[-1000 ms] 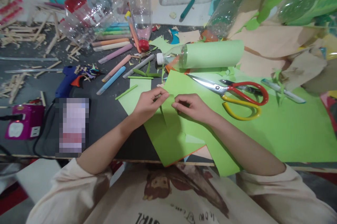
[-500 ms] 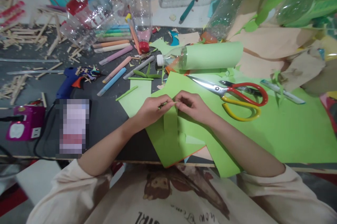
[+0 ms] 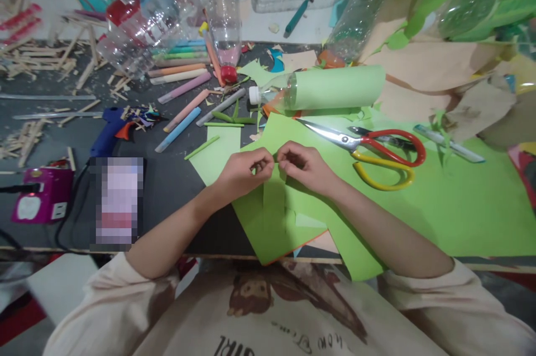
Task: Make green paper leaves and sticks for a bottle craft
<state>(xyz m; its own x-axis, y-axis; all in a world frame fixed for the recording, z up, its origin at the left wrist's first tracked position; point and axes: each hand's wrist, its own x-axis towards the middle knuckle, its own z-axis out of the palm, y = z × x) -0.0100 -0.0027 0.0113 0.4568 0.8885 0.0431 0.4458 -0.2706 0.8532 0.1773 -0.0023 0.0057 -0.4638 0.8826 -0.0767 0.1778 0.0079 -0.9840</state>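
Observation:
My left hand (image 3: 251, 169) and my right hand (image 3: 302, 163) are close together over green paper, each with its fingers pinched. Between the fingertips runs the top edge of a narrow green paper strip (image 3: 274, 194), which hangs down toward me. Right of my right hand lie scissors (image 3: 355, 145) with red and yellow handles, on large green sheets (image 3: 444, 205). Behind my hands a clear bottle wrapped in pale green paper (image 3: 339, 88) lies on its side. Thin rolled green pieces (image 3: 202, 148) rest left of my left hand.
A blue glue gun (image 3: 108, 131), a phone (image 3: 119, 200) and a magenta box (image 3: 44, 194) are on the left. Coloured sticks (image 3: 178, 129) and wood scraps (image 3: 31, 135) lie behind. Clear bottles (image 3: 224, 15) stand at the back, brown paper (image 3: 435, 68) at the right.
My fingertips have drawn slightly apart, and the small light green bit that showed between them is no longer visible. The paper strip has shifted slightly right.

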